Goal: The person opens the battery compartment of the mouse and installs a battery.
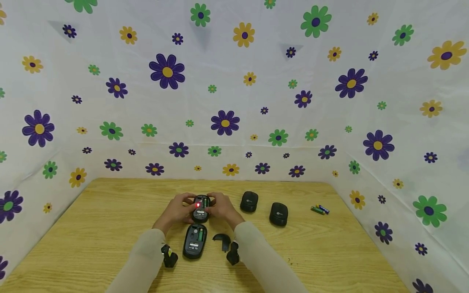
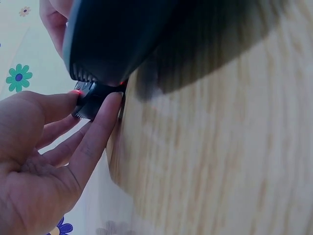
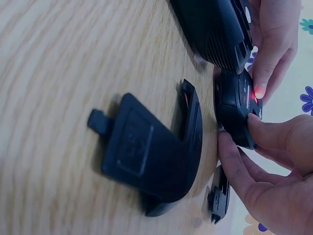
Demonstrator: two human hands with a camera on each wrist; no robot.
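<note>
Where left grip (image 1: pixel 178 209), right grip (image 1: pixel 221 208) pinch: lit mouse (image 1: pixel 200 215), battery (image 1: pixel 205 202) in, uncovered.
Six-o'clock mouse (image 1: pixel 192 249): likewise.
Five-o'clock cover (image 1: pixel 225 242): unfitted.

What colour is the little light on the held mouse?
The small, glowing light on the black, oval plastic mouse is red, clearest in the head view.

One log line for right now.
left hand: holds lit, overturned mouse | right hand: holds same mouse | nearer: overturned second mouse, battery cover | far right: loose batteries
</note>
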